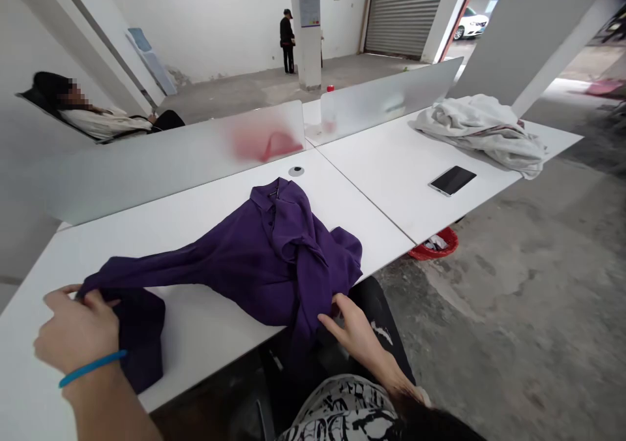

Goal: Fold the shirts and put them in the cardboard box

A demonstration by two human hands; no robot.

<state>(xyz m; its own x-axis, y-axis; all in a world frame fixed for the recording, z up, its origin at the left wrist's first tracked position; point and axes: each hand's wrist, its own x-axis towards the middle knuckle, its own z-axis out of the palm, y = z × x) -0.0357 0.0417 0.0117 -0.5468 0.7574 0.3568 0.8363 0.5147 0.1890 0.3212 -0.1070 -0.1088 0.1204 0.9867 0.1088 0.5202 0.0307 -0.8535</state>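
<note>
- Seemingly at the laying-out stage: stretching a deep purple long-sleeved shirt (274,258) across the white flat-topped counter (205,340), collar at the far side, one sleeve drawn out leftwards, body bunched in the middle and spilling over the near edge
- Calling next, by the look of it, for an outward pull on both sides, a smoothing of the twisted folds at the centre, and the overhanging hem brought back onto the counter
- Left hand (78,336), thin blue band (92,367) at the wrist: curled shut, pinching the sleeve's end just above the counter near its left side
- Right hand (349,330): half open, thumb spread, pushed into the hanging hem at the counter's near edge; fingertips buried in cloth, so no telling whether pinching or merely touching
</note>
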